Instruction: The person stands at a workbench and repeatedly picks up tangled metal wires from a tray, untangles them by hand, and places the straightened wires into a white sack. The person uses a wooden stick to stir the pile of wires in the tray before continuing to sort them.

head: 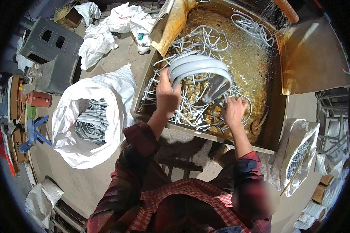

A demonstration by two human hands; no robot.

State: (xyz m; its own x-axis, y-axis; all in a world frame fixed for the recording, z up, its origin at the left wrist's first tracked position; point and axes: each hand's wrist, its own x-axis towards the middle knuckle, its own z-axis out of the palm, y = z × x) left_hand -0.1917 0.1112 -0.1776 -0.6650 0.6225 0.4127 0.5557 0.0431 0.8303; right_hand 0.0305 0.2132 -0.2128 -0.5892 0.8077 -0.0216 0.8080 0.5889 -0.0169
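My left hand (166,90) grips one end of a stack of curved grey plastic mouldings (198,65), which arches over the water towards my right. Down among the loose pieces is my right hand (234,110), its fingers bent against grey plastic near the free end of the stack. Its fingertips are partly hidden, so whether they grip a piece cannot be told. Tangled grey plastic runners (189,112) fill the left and near part of a wide water tank (204,134). Looped grey strips (252,27) lie in the far right corner of the tank.
An opened white woven sack (67,148) at left holds stacked grey mouldings (93,122). At right, another sack (304,128) contains thin grey scraps (299,160) and a stick. Stained cardboard sheets (312,58) flank the tank; an orange pipe (287,10) hangs above the far edge.
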